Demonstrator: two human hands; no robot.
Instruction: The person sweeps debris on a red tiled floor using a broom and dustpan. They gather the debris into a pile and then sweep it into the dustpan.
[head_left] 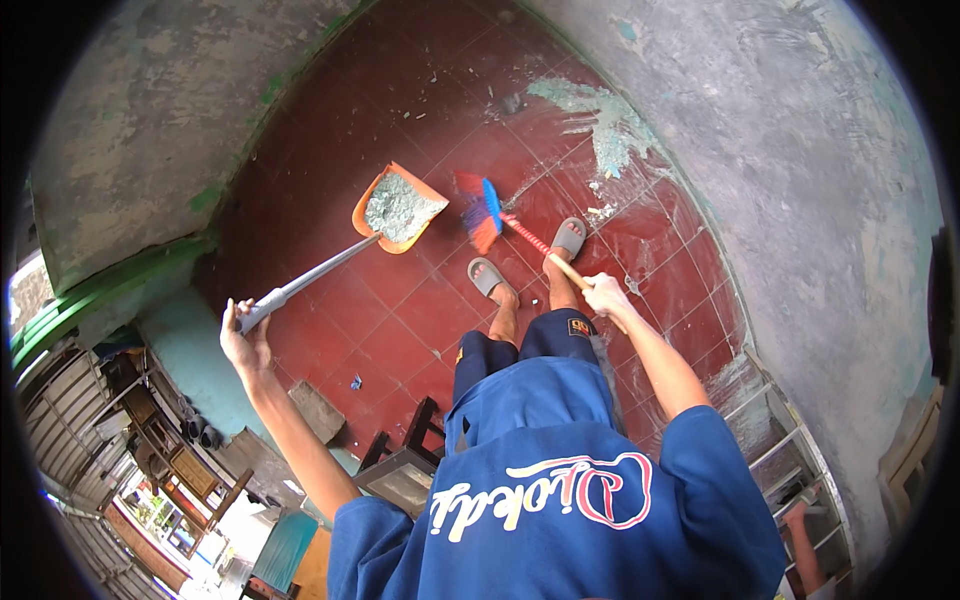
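Note:
My left hand (246, 338) is wrapped round the end of a long grey handle. That handle leads to an orange dustpan (427, 192) heaped with pale grey-green flakes and debris (398, 208). Whether the pan touches the floor I cannot tell. In my right hand (606, 296) is the wooden stick of a broom (497, 206), its fingers closed round it. The broom's red and blue bristles are slightly blurred and lie just right of the dustpan, apart from it. Both tools are in front of my sandalled feet.
A patch of pale debris (610, 125) lies along the right wall (780, 130), with dusty smears on the red tiles (390, 310). A metal ladder (790, 440) stands at the lower right, near another person's bare limb (803, 550). A block (316, 411) and dark wooden furniture (405, 455) sit lower left.

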